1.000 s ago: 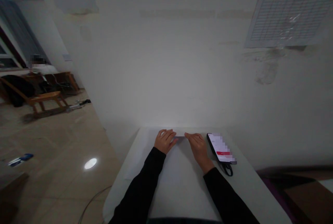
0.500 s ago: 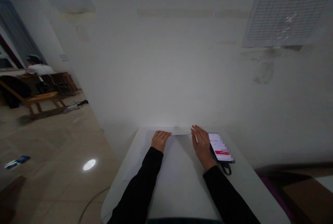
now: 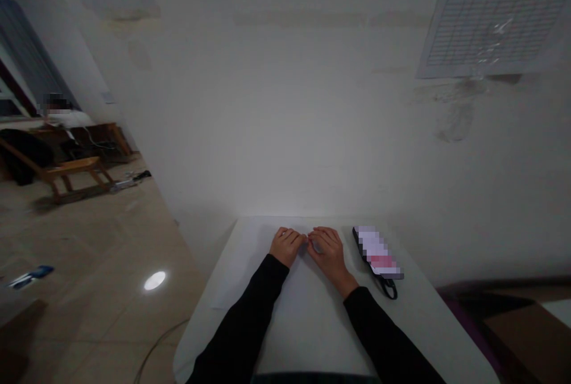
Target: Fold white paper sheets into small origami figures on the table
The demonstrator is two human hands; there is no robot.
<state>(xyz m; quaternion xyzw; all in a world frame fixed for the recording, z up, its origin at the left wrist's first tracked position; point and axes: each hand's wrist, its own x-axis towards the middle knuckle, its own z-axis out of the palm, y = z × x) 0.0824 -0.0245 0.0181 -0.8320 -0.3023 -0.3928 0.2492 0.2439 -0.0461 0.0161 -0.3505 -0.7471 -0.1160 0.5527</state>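
Table: the white table [image 3: 414, 318] stands against the wall [image 3: 289, 122], its far edge meeting it.
Paper: the white paper [image 3: 243, 271] lies on the table's left and middle part, running under the left forearm; its right border is hard to make out.
Left hand: the left hand [image 3: 288, 246] is over the far middle of the table, at the paper, fingers bent and tips drawn together; whether they pinch the paper cannot be told.
Right hand: the right hand [image 3: 328, 250] is just beside it, over the same part of the table, fingers curled and thumb near the left fingertips; its grip cannot be told either.
Sleeves: black sleeves [image 3: 250, 312] cover both forearms above the table.
Phone: the phone [image 3: 377, 253] lies on the table's right side, screen lit, with a black strap [image 3: 391, 289] at its near end.
Chart: the ruled sheet [image 3: 495, 27] hangs above the table, to the right.
Chair: the wooden chair [image 3: 78, 165] stands well left of the table.
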